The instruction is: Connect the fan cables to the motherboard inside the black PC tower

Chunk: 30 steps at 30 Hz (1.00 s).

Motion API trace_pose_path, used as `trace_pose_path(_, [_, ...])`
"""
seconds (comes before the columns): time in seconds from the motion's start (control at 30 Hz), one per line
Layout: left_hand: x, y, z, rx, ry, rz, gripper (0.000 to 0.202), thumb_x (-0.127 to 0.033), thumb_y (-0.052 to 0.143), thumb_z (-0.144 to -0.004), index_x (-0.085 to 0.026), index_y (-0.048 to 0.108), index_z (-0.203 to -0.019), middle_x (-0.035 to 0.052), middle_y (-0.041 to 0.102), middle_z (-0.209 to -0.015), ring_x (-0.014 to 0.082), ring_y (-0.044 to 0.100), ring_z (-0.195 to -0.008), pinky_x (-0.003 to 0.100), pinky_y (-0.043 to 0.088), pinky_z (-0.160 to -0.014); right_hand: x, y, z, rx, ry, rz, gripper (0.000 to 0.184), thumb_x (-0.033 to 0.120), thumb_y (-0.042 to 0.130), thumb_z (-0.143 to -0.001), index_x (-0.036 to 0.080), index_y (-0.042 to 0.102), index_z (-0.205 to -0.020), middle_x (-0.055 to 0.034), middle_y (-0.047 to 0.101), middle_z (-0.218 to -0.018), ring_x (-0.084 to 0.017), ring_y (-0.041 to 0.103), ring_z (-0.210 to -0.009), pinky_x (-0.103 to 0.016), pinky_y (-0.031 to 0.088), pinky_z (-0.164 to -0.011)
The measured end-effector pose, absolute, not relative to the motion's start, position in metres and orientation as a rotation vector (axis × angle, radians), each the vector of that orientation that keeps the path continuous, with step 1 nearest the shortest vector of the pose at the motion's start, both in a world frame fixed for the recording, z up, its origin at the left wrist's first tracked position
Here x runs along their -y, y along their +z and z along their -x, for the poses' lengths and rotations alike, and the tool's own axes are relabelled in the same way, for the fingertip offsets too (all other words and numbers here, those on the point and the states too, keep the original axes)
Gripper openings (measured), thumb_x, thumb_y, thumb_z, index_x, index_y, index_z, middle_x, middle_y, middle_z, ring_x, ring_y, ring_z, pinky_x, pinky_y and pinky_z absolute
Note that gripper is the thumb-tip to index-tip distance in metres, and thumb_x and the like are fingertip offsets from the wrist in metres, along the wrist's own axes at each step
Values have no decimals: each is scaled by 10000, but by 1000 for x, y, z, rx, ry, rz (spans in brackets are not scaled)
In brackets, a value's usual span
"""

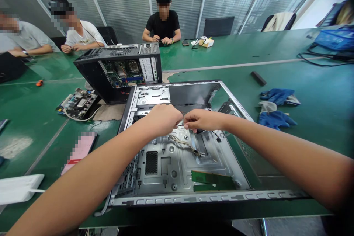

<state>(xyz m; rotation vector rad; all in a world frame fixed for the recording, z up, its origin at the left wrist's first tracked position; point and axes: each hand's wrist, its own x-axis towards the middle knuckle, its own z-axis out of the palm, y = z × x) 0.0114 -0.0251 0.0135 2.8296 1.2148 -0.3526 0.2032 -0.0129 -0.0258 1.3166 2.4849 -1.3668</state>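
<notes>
An opened, stripped computer case [238, 105] lies on its side on the green table in front of me. Both my hands meet above its middle. My left hand [163, 118] is closed in a fist-like pinch, and my right hand [200, 120] is pinched shut right next to it. Between them they grip something small that I cannot make out. A twisted bundle of thin wires [186, 144] trails from below the hands down onto the metal floor of the case. A green memory stick [212, 178] lies at the case's near edge.
A second black computer case [96, 72] with its motherboard showing stands behind, a loose circuit board [79, 103] beside it. Blue work gloves [276, 108] lie to the right, a phone [80, 151] and a white box [19, 188] to the left. Three people sit across the table.
</notes>
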Motion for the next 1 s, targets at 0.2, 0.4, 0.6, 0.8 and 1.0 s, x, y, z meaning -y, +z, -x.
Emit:
trace_pose_path(0.2, [23,11,-10,-1207,-362,-2838,151,-222,570,-806,-230,711,-859,73,676,-802,177,561,-689,311,360,-631,13,-26,-203,-2480,-1371,-1315,155,288,527,-858,166,598,-795,-7,608,-645,-109,467,-564,-259,324,-545])
trace_pose_path(0.4, [24,11,-10,-1207,-348,-2836,186,-207,549,-808,-234,715,-887,78,679,-836,192,579,-720,322,370,-655,13,-27,-204,-2483,-1383,-1317,154,292,531,-855,168,599,-794,-1,604,-638,-114,477,-568,-262,335,-553])
trace_pose_path(0.6, [23,10,-9,-1194,-329,-2842,176,-205,541,-807,-229,705,-869,70,673,-807,189,575,-709,314,361,-638,14,-25,-202,-2459,-1376,-1339,121,268,546,-843,171,598,-793,3,604,-639,-107,456,-553,-259,322,-542])
trace_pose_path(0.8, [20,7,-8,-1113,-306,-2875,168,-182,534,-805,-227,679,-876,56,675,-823,170,558,-701,295,351,-620,14,-25,-202,-2443,-1371,-1342,121,262,532,-848,170,594,-800,-2,603,-640,-111,463,-562,-260,330,-550])
trace_pose_path(1.0, [21,10,-8,-1079,-332,-2848,175,-184,519,-819,-223,672,-896,69,671,-865,185,565,-731,305,370,-634,13,-26,-203,-2467,-1385,-1312,115,272,538,-834,176,580,-786,-3,599,-633,-114,469,-563,-260,334,-555])
